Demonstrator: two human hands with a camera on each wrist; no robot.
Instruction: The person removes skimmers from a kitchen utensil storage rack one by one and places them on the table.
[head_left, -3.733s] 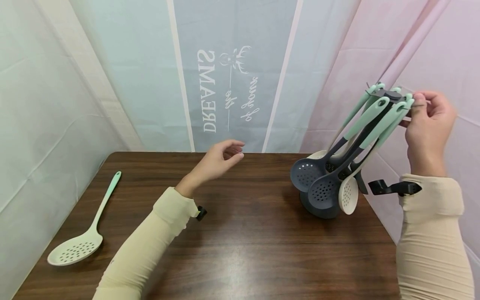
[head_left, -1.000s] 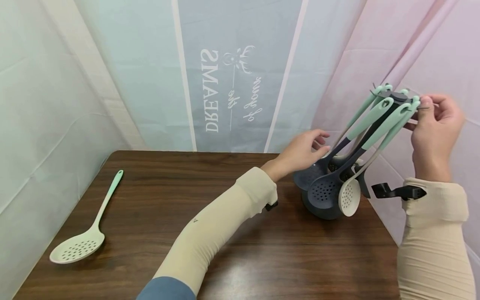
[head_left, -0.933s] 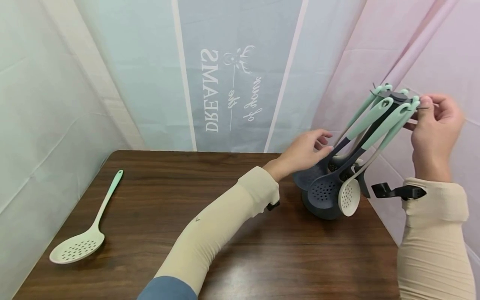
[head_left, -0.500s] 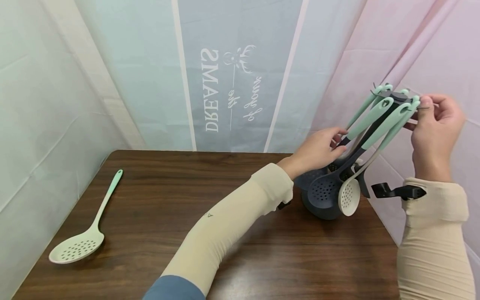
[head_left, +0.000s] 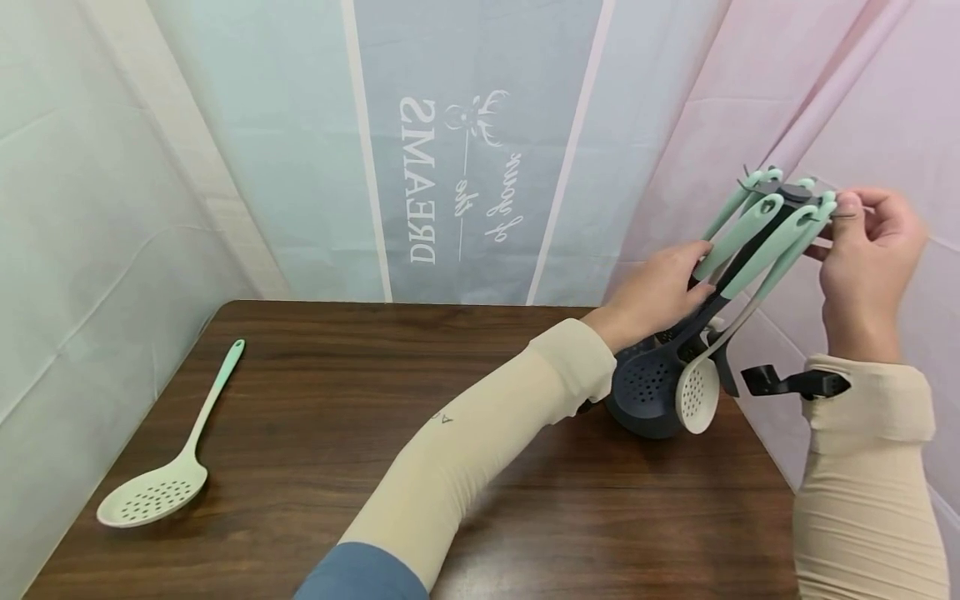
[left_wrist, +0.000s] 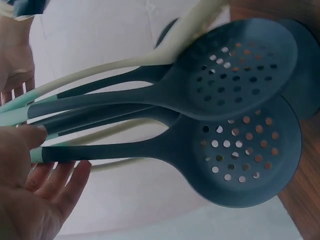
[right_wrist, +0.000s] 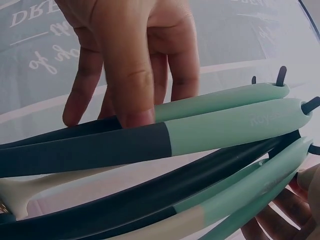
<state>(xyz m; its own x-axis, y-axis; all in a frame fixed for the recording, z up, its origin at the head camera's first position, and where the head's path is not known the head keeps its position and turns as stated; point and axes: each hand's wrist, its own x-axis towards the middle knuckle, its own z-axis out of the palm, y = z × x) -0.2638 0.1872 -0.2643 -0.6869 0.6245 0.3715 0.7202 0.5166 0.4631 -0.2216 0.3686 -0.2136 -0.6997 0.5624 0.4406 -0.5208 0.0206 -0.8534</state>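
A dark rotating utensil rack (head_left: 797, 197) on the right carries several mint-handled utensils. My right hand (head_left: 870, 254) pinches a hook at its top. My left hand (head_left: 652, 292) is at a dark round skimmer (left_wrist: 192, 172), whose handle runs between the thumb and the loosely extended fingers, where mint meets dark. In the left wrist view the fingertips lie under that handle, with the thumb above it. A second dark skimmer (head_left: 647, 408) and a small cream slotted spoon (head_left: 708, 421) hang beside it. In the head view my left hand hides most of the first skimmer.
A cream slotted turner (head_left: 193, 442) with a mint handle lies at the left of the brown wooden table (head_left: 360, 400). A printed cloth (head_left: 480, 50) hangs behind the table, and pale pink cloth (head_left: 885, 108) stands close on the right.
My left hand has moved right from mid-table to the rack, then up along the skimmer's handle until thumb and fingers stand either side of it. My right hand stays on the rack's top.
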